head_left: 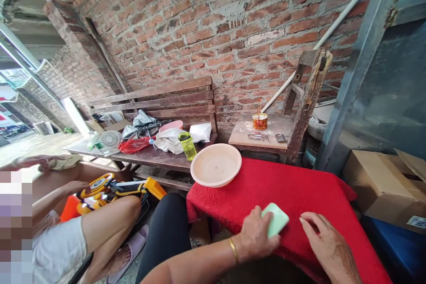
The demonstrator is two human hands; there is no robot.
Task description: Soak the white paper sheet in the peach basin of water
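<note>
My left hand (256,233), with a gold bangle at the wrist, grips a flat mint-green block with rounded corners (278,218); its exact kind is unclear. The block is tilted above the red cloth (266,182). To the right, my right hand (328,242) hovers over the cloth, apart from the block. Its thumb and index finger curl towards each other with their tips close together, and nothing shows between them. A pale pink plastic basin (216,166) sits at the cloth's far left corner.
A wooden bench (166,159) carries a green bottle (187,145), bags and a small fan (111,139). Padlocks (254,136) and a red tin with incense sticks (260,121) stand on a wooden seat. A cardboard box (379,182) is right; another person with an orange toy (96,191) sits left.
</note>
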